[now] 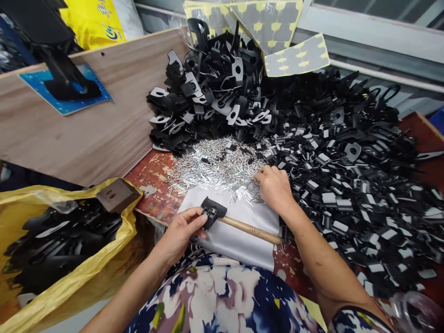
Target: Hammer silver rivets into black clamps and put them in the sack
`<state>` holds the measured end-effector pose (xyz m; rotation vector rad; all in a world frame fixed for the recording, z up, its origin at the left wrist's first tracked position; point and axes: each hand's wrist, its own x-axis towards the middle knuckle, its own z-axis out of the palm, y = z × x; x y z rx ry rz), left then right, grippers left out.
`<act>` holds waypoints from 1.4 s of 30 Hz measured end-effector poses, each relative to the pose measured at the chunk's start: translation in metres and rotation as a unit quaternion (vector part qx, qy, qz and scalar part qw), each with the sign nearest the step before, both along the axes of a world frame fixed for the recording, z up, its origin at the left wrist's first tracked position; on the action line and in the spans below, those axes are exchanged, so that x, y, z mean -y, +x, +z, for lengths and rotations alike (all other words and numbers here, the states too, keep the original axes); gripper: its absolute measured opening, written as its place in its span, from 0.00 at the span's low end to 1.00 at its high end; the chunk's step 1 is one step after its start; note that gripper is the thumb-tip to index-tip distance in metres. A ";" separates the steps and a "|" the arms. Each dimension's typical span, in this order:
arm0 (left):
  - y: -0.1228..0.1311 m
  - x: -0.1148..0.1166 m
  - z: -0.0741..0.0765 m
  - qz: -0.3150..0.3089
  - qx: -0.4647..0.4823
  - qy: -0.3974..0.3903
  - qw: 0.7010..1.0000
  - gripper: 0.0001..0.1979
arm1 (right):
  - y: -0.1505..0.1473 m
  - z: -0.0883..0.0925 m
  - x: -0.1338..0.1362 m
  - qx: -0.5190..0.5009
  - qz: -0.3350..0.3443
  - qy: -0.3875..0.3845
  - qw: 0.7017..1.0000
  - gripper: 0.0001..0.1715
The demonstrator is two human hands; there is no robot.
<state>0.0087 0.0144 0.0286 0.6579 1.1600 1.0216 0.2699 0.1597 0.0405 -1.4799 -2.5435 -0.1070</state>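
My left hand (185, 229) grips a black plastic clip (215, 209) between thumb and fingers, over a grey sheet (236, 240). A small metal bit shows in the middle of the clip. Across the sheet lies a wooden handle (253, 230); its left end meets the clip in my view, and what it belongs to cannot be made out. My right hand (276, 187) is at the right edge of a heap of thin metal pins (215, 169), fingers pinched together. Whatever is between those fingertips is hidden.
Black plastic parts (229, 88) pile up behind the pins, and small black clips (333, 199) spread over the right side. A wooden board (86, 129) stands at the left. Below it, a yellow bag (121, 236) holds black parts. Yellow-backed sticker sheets (296, 55) lie at the back.
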 end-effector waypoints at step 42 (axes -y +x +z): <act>-0.011 0.003 0.001 0.058 -0.170 0.081 0.980 0.17 | -0.067 -0.016 0.033 -0.090 0.178 -0.114 0.973 0.13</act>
